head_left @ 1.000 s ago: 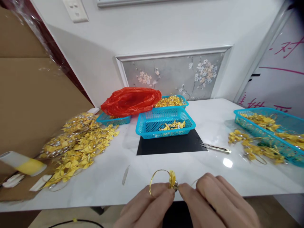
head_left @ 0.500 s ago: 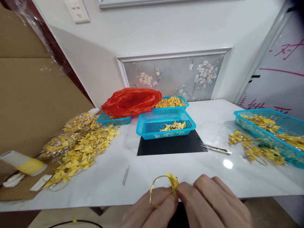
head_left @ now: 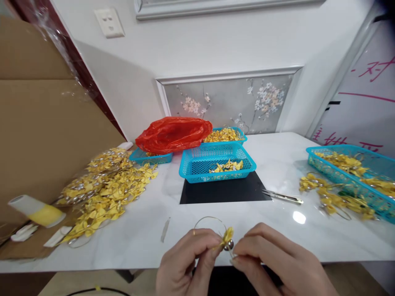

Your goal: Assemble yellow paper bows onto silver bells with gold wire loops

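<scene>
Near the table's front edge, my left hand (head_left: pixel 191 259) pinches a yellow ribbon bow (head_left: pixel 228 235) between thumb and fingertips. A shiny silver bell or bead (head_left: pixel 228 245) sits just below the bow. From the same pinch a thin gold cord (head_left: pixel 210 218) arcs up in a loop over my left fingers. My right hand (head_left: pixel 274 257) is beside it, thumb and index finger closed on a thin pale strand (head_left: pixel 231 253) by the bell; whether the strand is cord or ribbon I cannot tell.
Yellow bows with silver beads form a heap (head_left: pixel 108 193) at left. Blue baskets (head_left: pixel 200 177) hold more, with one basket (head_left: pixel 339 172) at right beside loose bows (head_left: pixel 336 199). Thread snips (head_left: pixel 283 196) touch a black mat (head_left: pixel 222 195). A red plastic bag (head_left: pixel 173 133) and a yellow thread cone (head_left: pixel 40 211) also stand here.
My hands have moved slightly apart and the bell now shows between them. The gold loop has shifted from upright to leaning back over my left fingers. The view has tilted slightly.
</scene>
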Demonstrator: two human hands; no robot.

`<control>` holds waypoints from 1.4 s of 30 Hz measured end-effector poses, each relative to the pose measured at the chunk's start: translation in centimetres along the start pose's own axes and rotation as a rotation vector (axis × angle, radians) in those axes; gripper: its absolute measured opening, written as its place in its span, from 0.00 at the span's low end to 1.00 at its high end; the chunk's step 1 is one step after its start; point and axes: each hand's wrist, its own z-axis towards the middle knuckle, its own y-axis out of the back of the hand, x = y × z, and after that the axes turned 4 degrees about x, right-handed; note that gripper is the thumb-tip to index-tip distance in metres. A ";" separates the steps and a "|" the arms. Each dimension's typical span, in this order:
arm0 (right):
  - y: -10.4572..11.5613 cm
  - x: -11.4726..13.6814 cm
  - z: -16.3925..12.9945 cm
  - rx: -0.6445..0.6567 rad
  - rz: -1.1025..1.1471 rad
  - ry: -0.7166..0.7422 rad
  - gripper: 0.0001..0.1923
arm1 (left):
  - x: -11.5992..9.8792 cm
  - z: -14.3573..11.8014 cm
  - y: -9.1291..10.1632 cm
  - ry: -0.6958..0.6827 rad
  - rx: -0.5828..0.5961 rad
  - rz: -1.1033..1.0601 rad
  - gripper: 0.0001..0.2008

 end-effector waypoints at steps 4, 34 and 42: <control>0.0 0.3 0.5 -0.012 -0.037 -0.070 0.07 | 0.2 -0.2 0.3 0.065 0.103 -0.063 0.13; -3.2 -3.9 -0.1 0.009 0.377 0.196 0.11 | 0.5 -0.5 -0.3 0.648 0.121 -0.783 0.10; -2.1 -5.3 -0.1 0.000 0.192 0.297 0.12 | 1.1 -0.5 -1.2 0.794 0.161 -0.918 0.14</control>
